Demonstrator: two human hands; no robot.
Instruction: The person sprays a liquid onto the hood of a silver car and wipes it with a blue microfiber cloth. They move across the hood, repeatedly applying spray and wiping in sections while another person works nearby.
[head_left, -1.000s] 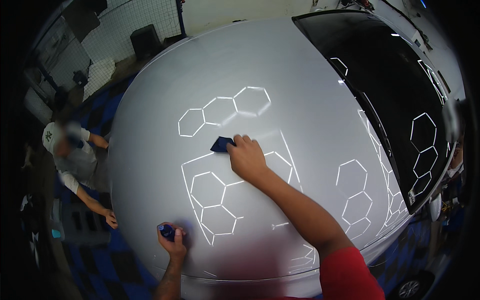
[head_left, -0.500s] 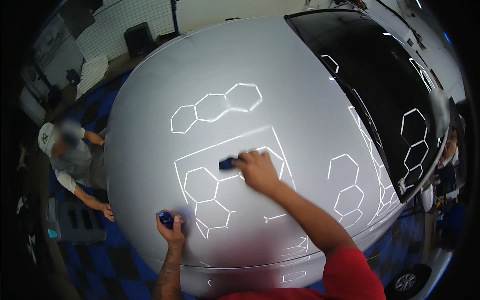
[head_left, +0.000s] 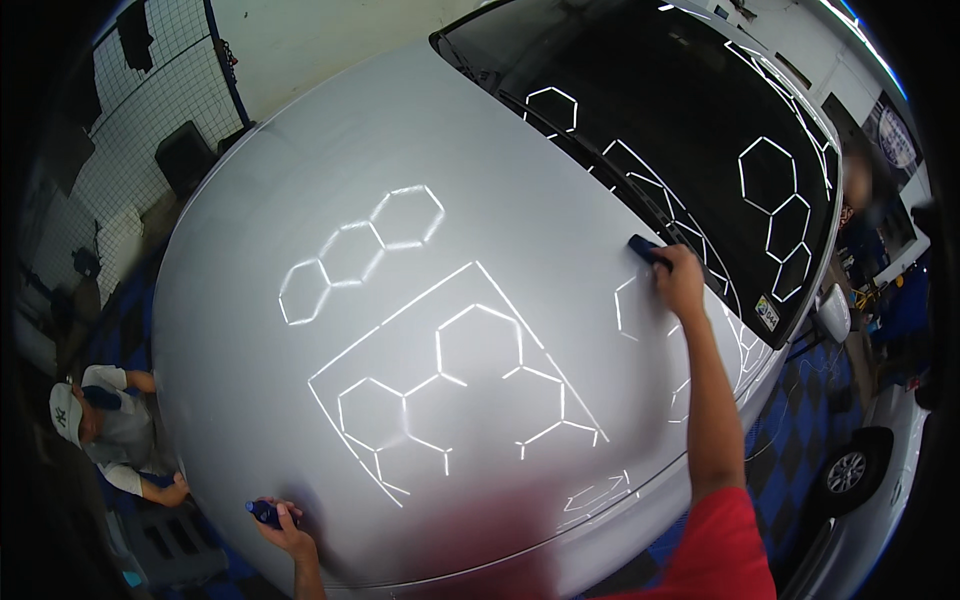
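Observation:
A silver car hood (head_left: 250, 220) spreads out before me, mirroring bright hexagon-shaped ceiling lights. My right hand (head_left: 684, 282) is closed on a dark block-shaped applicator (head_left: 648, 250), at the hood's surface near the base of the windshield (head_left: 660, 90). Down at the lower left, my left hand (head_left: 289, 531) grips a small dark blue bottle (head_left: 266, 514) above the hood near its front edge. The label side of the bottle is too small to make out.
Another person (head_left: 130, 430) in a white cap leans by the hood's front edge at the left, near a grey plastic box (head_left: 165, 545). A side mirror (head_left: 833, 312) juts out at right. Beyond it stands another car (head_left: 890, 490) on a blue and black checkered floor.
My right hand has carried the applicator across the hood, rightward toward the windshield. My left hand, still holding the bottle, appears lower and farther left. The whole view has shifted and turned.

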